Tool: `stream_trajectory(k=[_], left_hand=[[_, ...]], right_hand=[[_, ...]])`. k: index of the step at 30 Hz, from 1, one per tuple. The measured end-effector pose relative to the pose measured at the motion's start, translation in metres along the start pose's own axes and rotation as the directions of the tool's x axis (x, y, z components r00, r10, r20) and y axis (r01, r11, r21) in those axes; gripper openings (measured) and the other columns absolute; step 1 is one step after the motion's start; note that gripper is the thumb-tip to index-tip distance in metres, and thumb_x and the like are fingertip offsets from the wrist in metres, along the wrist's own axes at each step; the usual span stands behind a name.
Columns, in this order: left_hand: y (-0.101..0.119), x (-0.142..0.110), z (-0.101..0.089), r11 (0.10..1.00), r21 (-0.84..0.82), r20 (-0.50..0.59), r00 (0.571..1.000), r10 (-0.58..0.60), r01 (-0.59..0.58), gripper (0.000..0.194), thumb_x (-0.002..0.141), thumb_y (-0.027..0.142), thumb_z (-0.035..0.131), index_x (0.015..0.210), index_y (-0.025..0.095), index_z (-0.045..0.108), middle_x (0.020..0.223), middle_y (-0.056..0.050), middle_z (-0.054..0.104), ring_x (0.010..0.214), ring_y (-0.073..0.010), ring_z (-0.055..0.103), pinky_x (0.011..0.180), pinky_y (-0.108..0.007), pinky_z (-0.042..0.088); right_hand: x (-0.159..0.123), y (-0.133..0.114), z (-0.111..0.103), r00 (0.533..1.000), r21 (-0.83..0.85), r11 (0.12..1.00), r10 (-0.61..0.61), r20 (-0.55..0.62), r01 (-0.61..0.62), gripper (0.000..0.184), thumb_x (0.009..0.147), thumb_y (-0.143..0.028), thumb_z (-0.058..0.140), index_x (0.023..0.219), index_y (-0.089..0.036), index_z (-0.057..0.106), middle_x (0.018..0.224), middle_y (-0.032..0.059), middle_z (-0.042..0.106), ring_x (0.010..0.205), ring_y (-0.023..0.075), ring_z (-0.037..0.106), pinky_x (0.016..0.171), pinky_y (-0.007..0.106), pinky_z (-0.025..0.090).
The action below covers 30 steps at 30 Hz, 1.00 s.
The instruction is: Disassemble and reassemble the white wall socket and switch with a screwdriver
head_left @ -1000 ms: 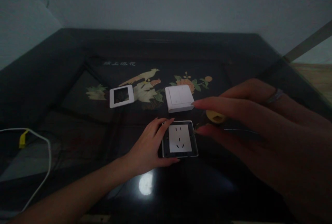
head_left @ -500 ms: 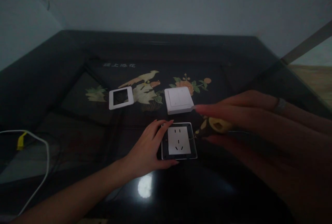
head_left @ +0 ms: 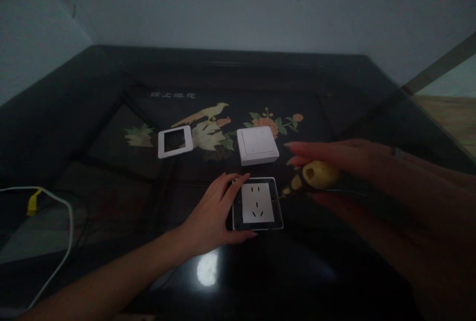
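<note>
A wall socket [head_left: 257,203] with a white face and dark surround lies near the middle of the dark table. My left hand [head_left: 213,214] is closed on its left side, fingers at the top edge and thumb at the bottom. From the right, a screwdriver [head_left: 320,174] with a yellow and black handle points at the socket's right edge, its thin tip reaching the dark surround. My right hand [head_left: 368,187] is around that handle, fingers above and thumb below. Whether the tip sits in a screw is too small to tell.
Behind the socket stands a white switch [head_left: 257,145]. A white square frame [head_left: 161,145] lies to its left on the glossy table [head_left: 223,71], which shows a bird and flower picture. A white cable [head_left: 70,222] with a yellow tag [head_left: 32,203] runs at the left edge.
My right hand has shifted slightly and its fingers have loosened around the screwdriver handle, showing more of it. My left hand and the socket stay together in nearly the same place.
</note>
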<state>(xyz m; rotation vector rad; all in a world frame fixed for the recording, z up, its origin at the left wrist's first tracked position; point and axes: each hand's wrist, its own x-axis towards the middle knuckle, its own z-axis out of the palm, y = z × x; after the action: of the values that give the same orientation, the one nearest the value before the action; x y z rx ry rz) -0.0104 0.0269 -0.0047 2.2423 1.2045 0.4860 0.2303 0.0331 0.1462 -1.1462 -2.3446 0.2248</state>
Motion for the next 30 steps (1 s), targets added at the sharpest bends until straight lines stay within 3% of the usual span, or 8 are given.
stream_trajectory(k=[4,6,9,12,16,22,27,30], left_hand=[[0.001,0.000,0.000,1.000,0.000,0.002,1.000,-0.004,0.004,0.108,0.071,0.052,0.079,0.153,0.030,0.012,0.147,-0.017,0.034,0.136,-0.0433,0.038,0.107,-0.067,0.040],[0.001,0.000,0.000,1.000,-0.006,0.002,1.000,-0.008,0.008,0.107,0.072,0.052,0.079,0.153,0.030,0.013,0.148,-0.017,0.034,0.136,-0.0435,0.038,0.108,-0.067,0.039],[0.002,0.000,-0.001,1.000,-0.018,0.004,1.000,-0.005,0.005,0.108,0.071,0.053,0.079,0.153,0.030,0.013,0.147,-0.017,0.035,0.135,-0.0429,0.039,0.108,-0.067,0.039],[0.002,0.001,-0.001,1.000,-0.016,0.006,1.000,0.003,-0.003,0.110,0.070,0.052,0.080,0.153,0.031,0.010,0.146,-0.017,0.034,0.135,-0.0431,0.039,0.108,-0.068,0.039],[0.000,0.000,0.000,1.000,-0.006,0.001,1.000,0.001,-0.001,0.110,0.071,0.052,0.079,0.153,0.031,0.010,0.146,-0.017,0.034,0.134,-0.0436,0.039,0.107,-0.067,0.040],[0.001,0.000,-0.001,1.000,-0.007,0.007,1.000,-0.001,0.001,0.107,0.071,0.051,0.080,0.153,0.027,0.014,0.147,-0.018,0.034,0.135,-0.0416,0.039,0.109,-0.065,0.040],[0.001,0.001,-0.002,1.000,-0.021,0.005,1.000,-0.001,0.001,0.106,0.071,0.053,0.079,0.153,0.024,0.019,0.146,-0.018,0.037,0.133,-0.0409,0.041,0.107,-0.064,0.041],[0.001,0.000,-0.001,1.000,-0.015,0.004,1.000,-0.005,0.005,0.107,0.070,0.054,0.080,0.153,0.025,0.018,0.147,-0.018,0.036,0.134,-0.0417,0.040,0.108,-0.065,0.041]], right_hand=[[-0.004,0.004,-0.002,0.997,-0.036,0.996,-0.077,0.009,0.077,0.030,0.096,-0.030,0.052,0.126,-0.030,0.057,0.126,-0.0002,0.067,0.104,0.0196,0.070,0.090,0.028,0.060],[-0.004,0.002,0.002,0.994,-0.125,0.988,-0.101,-0.052,0.093,0.025,0.095,-0.039,0.055,0.118,-0.030,0.059,0.128,0.0021,0.064,0.103,0.0220,0.070,0.084,0.032,0.061],[0.000,-0.004,0.008,0.992,-0.209,0.977,-0.065,-0.111,0.041,0.016,0.094,-0.031,0.057,0.109,-0.028,0.061,0.109,0.0008,0.068,0.086,0.0188,0.070,0.067,0.028,0.059],[0.002,-0.005,0.005,0.998,-0.123,0.992,-0.044,-0.037,0.039,0.024,0.094,-0.020,0.054,0.115,-0.030,0.059,0.106,-0.0030,0.068,0.085,0.0140,0.070,0.072,0.022,0.059],[-0.001,0.001,-0.001,0.996,0.010,0.997,-0.072,0.055,0.072,0.023,0.098,-0.024,0.049,0.117,-0.034,0.058,0.123,-0.0043,0.065,0.097,0.0133,0.069,0.085,0.020,0.058],[0.001,-0.002,0.005,0.987,-0.099,0.994,-0.055,-0.151,0.040,0.009,0.093,-0.022,0.058,0.097,-0.028,0.064,0.099,-0.0019,0.067,0.076,0.0143,0.067,0.064,0.022,0.057],[0.002,-0.001,0.001,0.998,0.001,0.999,-0.044,0.052,0.044,0.030,0.095,-0.021,0.052,0.124,-0.030,0.055,0.125,-0.0032,0.067,0.105,0.0153,0.068,0.094,0.023,0.055],[0.003,0.001,0.005,0.997,-0.032,0.996,-0.079,0.023,0.079,0.022,0.092,-0.030,0.061,0.114,-0.031,0.057,0.128,-0.0004,0.062,0.106,0.0184,0.067,0.089,0.026,0.057]])
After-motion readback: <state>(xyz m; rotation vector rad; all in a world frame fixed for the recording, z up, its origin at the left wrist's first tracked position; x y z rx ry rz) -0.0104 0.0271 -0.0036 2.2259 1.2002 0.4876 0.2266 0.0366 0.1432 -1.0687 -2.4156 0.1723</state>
